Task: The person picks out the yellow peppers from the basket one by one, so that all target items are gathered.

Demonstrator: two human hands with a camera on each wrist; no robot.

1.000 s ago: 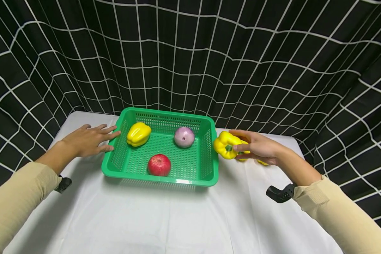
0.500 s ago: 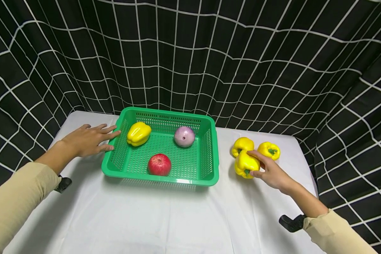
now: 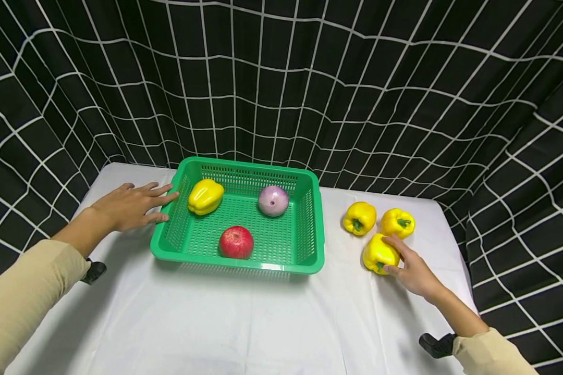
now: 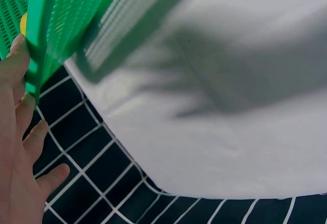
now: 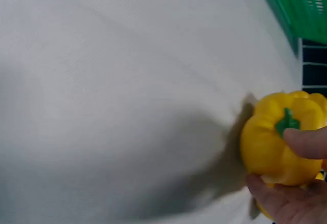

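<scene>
My right hand (image 3: 416,271) grips a yellow bell pepper (image 3: 377,252) on the right of the white table. In the right wrist view, the thumb lies by the green stem of that bell pepper (image 5: 276,142) and the fingers are on its other side. Just behind it are two more yellow bell peppers, one (image 3: 359,217) nearer the basket and one (image 3: 397,223) farther right. At the left, my left hand (image 3: 130,208) has its fingers spread, their tips at the rim of a green basket (image 3: 236,264). A yellow pepper-like piece (image 3: 206,197), a purple onion (image 3: 273,201) and a red pomegranate (image 3: 236,242) lie apart inside.
A white cloth (image 3: 206,323) covers the table. Black curtains (image 3: 272,78) with white grid lines stand behind it and at both sides. The basket's walls are perforated, and its right wall stands between the onion and the loose peppers.
My right hand has carried the bell pepper from beside the basket's right rim toward the right and front, down onto the table. The two other peppers came into view. My left hand stays put.
</scene>
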